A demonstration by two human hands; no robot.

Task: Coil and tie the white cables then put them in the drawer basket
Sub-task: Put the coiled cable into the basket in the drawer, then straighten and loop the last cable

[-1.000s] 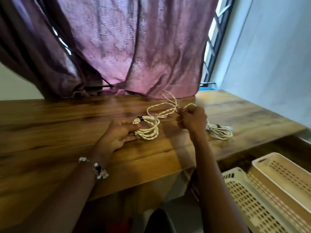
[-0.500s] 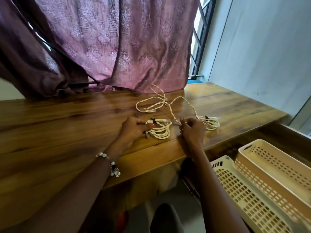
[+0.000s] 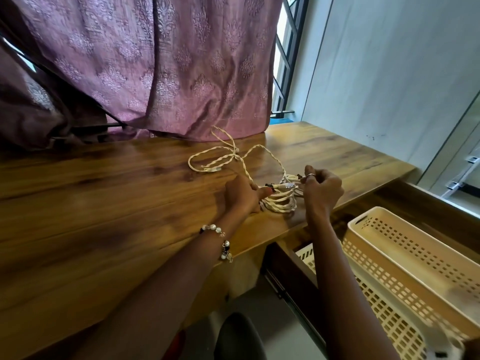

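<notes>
White cables (image 3: 279, 201) lie on wooden desk (image 3: 104, 216) beside mauve curtain (image 3: 161, 63).

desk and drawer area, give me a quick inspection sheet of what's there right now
surface: wooden desk, glossy.
job's things: coiled white cable near the front edge; drawer baskets hold nothing visible.
clutter: nothing seen.
grips: left hand holds the coil down; right hand pinches something at the coil, a tie or a cable end, unclear.
cables: loose white cable lies uncoiled behind the coil.
surroundings: purple curtain, barred window, pale wall.
</notes>
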